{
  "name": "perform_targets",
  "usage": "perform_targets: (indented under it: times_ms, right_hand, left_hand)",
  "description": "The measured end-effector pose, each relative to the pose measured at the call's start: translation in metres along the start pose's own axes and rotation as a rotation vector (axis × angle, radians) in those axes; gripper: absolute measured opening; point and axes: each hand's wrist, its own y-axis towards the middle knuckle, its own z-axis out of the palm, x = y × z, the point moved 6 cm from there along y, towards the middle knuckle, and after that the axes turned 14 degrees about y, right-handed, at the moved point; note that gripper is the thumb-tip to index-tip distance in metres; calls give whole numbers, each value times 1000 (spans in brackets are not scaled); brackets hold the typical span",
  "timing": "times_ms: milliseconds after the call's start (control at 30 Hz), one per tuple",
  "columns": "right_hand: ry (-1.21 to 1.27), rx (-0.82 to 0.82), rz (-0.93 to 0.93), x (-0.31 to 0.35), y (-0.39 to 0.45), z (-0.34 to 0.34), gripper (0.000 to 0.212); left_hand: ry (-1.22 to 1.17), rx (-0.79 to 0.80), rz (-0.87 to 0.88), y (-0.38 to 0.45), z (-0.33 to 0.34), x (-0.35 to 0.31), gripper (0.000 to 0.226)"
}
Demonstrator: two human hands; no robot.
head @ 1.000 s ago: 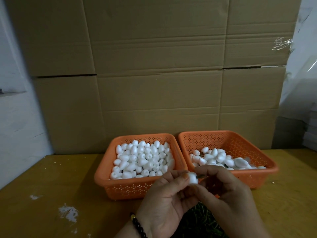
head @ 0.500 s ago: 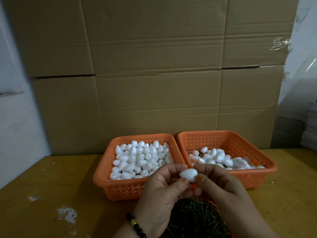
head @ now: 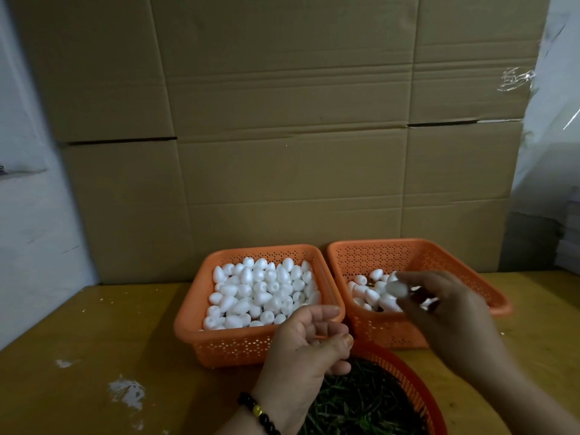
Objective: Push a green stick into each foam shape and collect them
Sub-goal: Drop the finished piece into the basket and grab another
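Looking down at the table [head: 94,324], we see two orange baskets side by side in front of a wall of cardboard boxes [head: 282,120]. The left basket [head: 219,343] is full of white foam shapes [head: 263,293]. The right basket [head: 376,331] holds a smaller heap of foam shapes [head: 367,293], and we cannot tell whether they carry sticks.

The right hand [head: 445,312] is over the right basket. Its grip is narrow: the fingertips pinch one foam shape [head: 396,288] above the heap. This part is blurred, so the stick in it is hard to see.

The left hand [head: 310,343] is in front of the left basket, near its front wall. Its fingers are loosely curled and the thumb is close to them; we see nothing clear inside this grip. A bracelet of dark beads [head: 257,409] is on the left wrist.

Below the hands, a round red basket [head: 417,387] holds a pile of green sticks [head: 361,400].
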Motion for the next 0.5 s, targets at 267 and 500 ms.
perform_targets:
  times_ms: [267, 500]
  right_hand:
    - [-65, -99, 267, -50, 15, -30, 55]
    - [7, -34, 313, -45, 12, -23, 62]
  left_hand:
    - [5, -6, -26, 2, -3, 0, 29]
    - [-21, -23, -59, 9, -19, -3, 30]
